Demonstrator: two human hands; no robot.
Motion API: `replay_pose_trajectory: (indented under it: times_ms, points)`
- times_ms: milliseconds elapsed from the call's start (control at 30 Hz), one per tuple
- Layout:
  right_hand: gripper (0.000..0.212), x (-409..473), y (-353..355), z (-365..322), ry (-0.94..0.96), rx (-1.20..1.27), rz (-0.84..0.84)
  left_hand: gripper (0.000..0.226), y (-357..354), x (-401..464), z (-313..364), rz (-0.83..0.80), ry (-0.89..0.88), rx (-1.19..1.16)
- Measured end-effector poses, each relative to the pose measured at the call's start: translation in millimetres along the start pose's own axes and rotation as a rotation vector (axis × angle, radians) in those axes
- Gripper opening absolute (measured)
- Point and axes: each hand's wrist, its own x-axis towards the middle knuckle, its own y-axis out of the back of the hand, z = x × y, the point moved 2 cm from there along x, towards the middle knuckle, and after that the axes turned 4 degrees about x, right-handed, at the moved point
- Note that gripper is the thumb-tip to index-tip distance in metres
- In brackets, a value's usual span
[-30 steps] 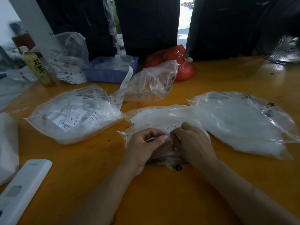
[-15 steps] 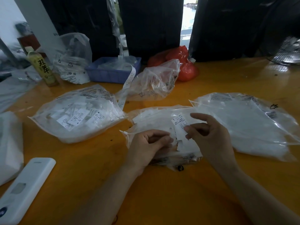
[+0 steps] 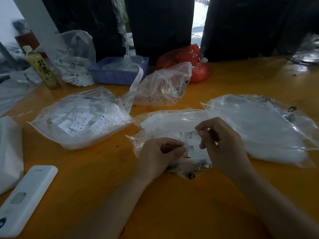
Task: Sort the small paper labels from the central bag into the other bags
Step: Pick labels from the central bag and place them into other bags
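A clear central bag (image 3: 169, 123) of small white paper labels lies in the middle of the orange table (image 3: 172, 204). My right hand (image 3: 224, 145) pinches a printed paper label (image 3: 189, 135) just above the bag's near end. My left hand (image 3: 158, 156) grips the bag's near edge with curled fingers and thumb, close to the label's lower end. A clear bag full of labels (image 3: 81, 118) lies to the left. Another large clear bag (image 3: 262, 128) lies to the right.
A crumpled clear bag (image 3: 164, 87) with a paper strip (image 3: 134, 87), a blue basket (image 3: 119, 71) and a red bag (image 3: 193, 64) sit behind. A bottle (image 3: 41, 68) stands far left. A white device (image 3: 25, 197) lies near left.
My right hand lifted a label out of the central bag, then brought it back down toward my left hand. My left hand stayed on the bag's near edge.
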Motion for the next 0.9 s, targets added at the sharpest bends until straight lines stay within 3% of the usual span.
replay_pose_trajectory:
  times_ms: [267,667,900]
  points:
    - [0.009,-0.2,-4.5,4.2,0.100,-0.154,-0.086,0.012,-1.3,-2.1,4.4,0.015,-0.056,0.078]
    - [0.026,-0.8,-5.2,8.9,0.199,-0.237,-0.176,0.016,0.0,-1.8,7.8,0.037,-0.089,0.176]
    - [0.022,-1.6,-7.2,9.8,0.213,-0.258,-0.250,0.016,0.5,-3.1,8.5,0.027,-0.095,0.157]
